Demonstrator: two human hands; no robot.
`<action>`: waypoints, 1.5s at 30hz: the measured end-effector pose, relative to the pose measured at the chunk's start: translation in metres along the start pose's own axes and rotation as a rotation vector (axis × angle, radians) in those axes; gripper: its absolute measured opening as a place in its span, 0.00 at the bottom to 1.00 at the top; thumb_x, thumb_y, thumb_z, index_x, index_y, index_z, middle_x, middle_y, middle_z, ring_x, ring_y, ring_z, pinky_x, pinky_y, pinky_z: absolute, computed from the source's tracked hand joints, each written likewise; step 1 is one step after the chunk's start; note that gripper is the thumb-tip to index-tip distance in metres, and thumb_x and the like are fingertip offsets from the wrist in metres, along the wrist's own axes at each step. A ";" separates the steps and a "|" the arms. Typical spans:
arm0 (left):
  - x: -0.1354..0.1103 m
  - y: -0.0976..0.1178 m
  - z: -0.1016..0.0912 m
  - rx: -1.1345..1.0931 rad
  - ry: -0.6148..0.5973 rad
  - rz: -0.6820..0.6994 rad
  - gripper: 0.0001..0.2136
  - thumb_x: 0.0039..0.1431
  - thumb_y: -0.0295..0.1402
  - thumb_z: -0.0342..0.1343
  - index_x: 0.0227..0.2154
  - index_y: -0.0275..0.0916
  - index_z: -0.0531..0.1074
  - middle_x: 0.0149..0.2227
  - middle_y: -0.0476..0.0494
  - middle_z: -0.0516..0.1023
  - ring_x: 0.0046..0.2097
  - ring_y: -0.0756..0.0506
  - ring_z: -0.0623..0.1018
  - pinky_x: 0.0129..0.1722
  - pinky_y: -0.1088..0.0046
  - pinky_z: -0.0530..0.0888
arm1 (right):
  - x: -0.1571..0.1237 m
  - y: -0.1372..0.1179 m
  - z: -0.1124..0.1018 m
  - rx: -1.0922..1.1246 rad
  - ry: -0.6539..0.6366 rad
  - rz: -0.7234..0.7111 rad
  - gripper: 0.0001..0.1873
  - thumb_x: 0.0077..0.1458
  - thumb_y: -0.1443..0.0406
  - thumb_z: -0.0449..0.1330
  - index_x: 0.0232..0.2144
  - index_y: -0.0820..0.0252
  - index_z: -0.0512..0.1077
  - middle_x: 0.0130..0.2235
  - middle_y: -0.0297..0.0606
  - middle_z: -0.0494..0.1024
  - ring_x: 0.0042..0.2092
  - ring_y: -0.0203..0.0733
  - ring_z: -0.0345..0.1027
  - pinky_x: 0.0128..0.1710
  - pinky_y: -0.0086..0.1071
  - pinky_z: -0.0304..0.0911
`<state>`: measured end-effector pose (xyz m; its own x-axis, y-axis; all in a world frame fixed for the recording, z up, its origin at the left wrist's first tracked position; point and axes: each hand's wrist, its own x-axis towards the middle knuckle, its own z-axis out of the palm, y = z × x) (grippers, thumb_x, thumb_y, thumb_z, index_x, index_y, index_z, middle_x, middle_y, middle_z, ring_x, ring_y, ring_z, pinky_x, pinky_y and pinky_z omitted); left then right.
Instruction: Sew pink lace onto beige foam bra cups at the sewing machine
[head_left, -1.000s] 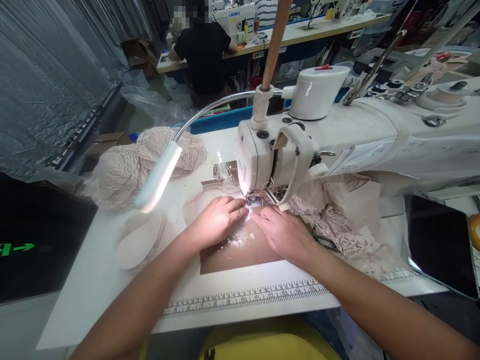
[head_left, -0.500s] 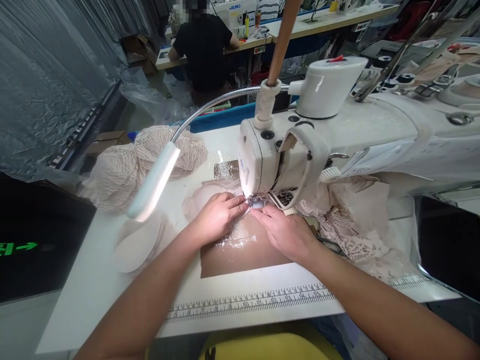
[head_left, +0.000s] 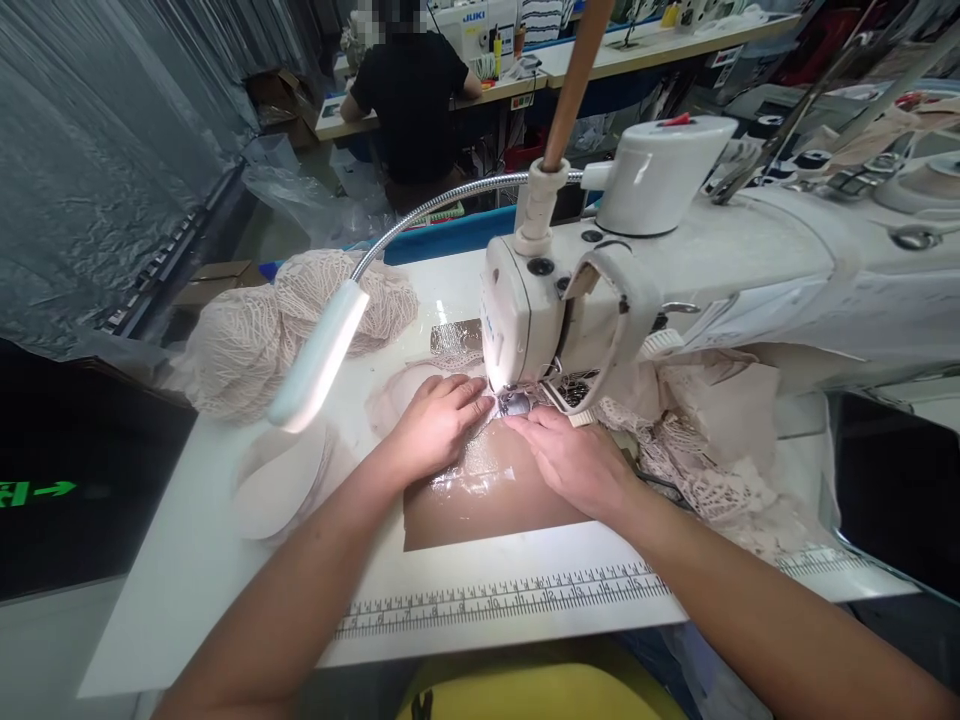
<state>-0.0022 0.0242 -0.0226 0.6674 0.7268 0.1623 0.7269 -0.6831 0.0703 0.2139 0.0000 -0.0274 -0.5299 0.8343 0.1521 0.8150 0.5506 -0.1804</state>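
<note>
My left hand (head_left: 435,425) lies flat, fingers stretched toward the needle area of the white sewing machine (head_left: 600,290), pressing down pale lace fabric (head_left: 480,465). My right hand (head_left: 574,460) rests flat on the same fabric just right of the presser foot (head_left: 516,403), fingertips nearly meeting the left hand's. The fabric lies over a brown plate (head_left: 517,505) set in the white table (head_left: 195,560). What passes under the needle is mostly hidden by my fingers.
A gooseneck lamp (head_left: 319,350) hangs over the table's left. A heap of pink lace (head_left: 247,335) sits behind it; more lace (head_left: 705,470) bunches at the right. A printed ruler (head_left: 495,600) runs along the front edge. Another person in black (head_left: 409,95) sits at a far table.
Both hands have edged slightly forward toward the presser foot with the fabric; the view has shifted a little.
</note>
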 end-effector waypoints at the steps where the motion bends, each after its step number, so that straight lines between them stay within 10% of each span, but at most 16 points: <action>1: -0.001 0.002 -0.004 0.011 -0.008 -0.027 0.17 0.62 0.29 0.46 0.52 0.35 0.68 0.49 0.35 0.73 0.48 0.38 0.70 0.47 0.58 0.68 | 0.000 0.001 0.001 0.005 0.006 0.003 0.21 0.55 0.71 0.52 0.48 0.53 0.74 0.37 0.34 0.78 0.31 0.36 0.65 0.27 0.29 0.55; 12: -0.011 0.033 -0.024 -0.003 -0.189 -0.179 0.12 0.62 0.33 0.46 0.28 0.35 0.71 0.32 0.40 0.72 0.34 0.44 0.72 0.31 0.68 0.71 | -0.001 0.004 -0.001 0.038 0.004 0.068 0.18 0.58 0.69 0.49 0.45 0.56 0.75 0.37 0.39 0.78 0.30 0.37 0.67 0.29 0.28 0.59; 20: -0.011 0.036 -0.016 -0.154 -0.109 0.034 0.16 0.60 0.29 0.46 0.50 0.33 0.69 0.51 0.36 0.72 0.47 0.41 0.72 0.44 0.62 0.73 | -0.003 0.006 -0.002 0.083 0.009 0.062 0.19 0.58 0.70 0.49 0.47 0.58 0.74 0.38 0.42 0.78 0.36 0.40 0.70 0.34 0.30 0.63; 45: -0.006 0.020 -0.012 -0.004 -0.155 0.021 0.23 0.57 0.29 0.47 0.56 0.31 0.65 0.59 0.36 0.66 0.45 0.38 0.71 0.43 0.58 0.71 | -0.005 0.001 0.003 -0.007 0.059 -0.093 0.18 0.59 0.71 0.48 0.47 0.62 0.72 0.36 0.39 0.75 0.30 0.36 0.61 0.28 0.31 0.51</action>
<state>0.0064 0.0057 -0.0105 0.6995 0.7146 0.0097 0.7122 -0.6982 0.0729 0.2166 -0.0040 -0.0312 -0.5887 0.7764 0.2251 0.7646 0.6251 -0.1566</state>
